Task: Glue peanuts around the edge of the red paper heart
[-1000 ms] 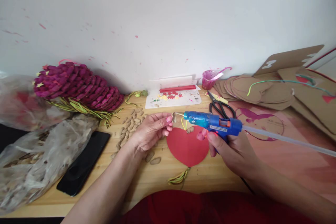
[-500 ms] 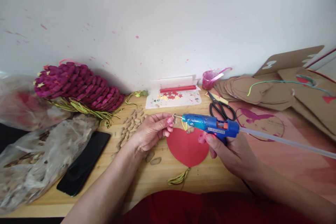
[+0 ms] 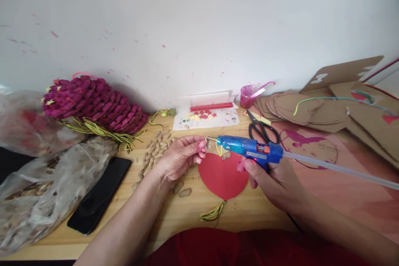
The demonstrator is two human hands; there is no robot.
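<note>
A blue plastic glue gun (image 3: 238, 145) is pointing its metal nozzle (image 3: 212, 138) leftward above a red heart-shaped card (image 3: 222, 176), while a long translucent glue stick (image 3: 330, 168) is jutting from its rear. The right hand (image 3: 277, 181) is gripping its handle, fingers curled around it. The left hand (image 3: 179, 156) is pinching a small, pale-brown piece of peanut shell (image 3: 208, 143) between thumb and forefinger, the other fingers bending loosely inward; the nozzle's tip is sitting right by that piece, the contact being too small to tell. The card is lying on the pale wooden table (image 3: 174, 216), with a brown peanut (image 3: 226, 155) resting at its upper edge and a yellow-green cord tassel (image 3: 213, 213) trailing from its lower point. Loose tan peanuts (image 3: 156, 151) are lying around the left hand, and black-handled metal scissors (image 3: 257, 123) are resting behind the gun.
</note>
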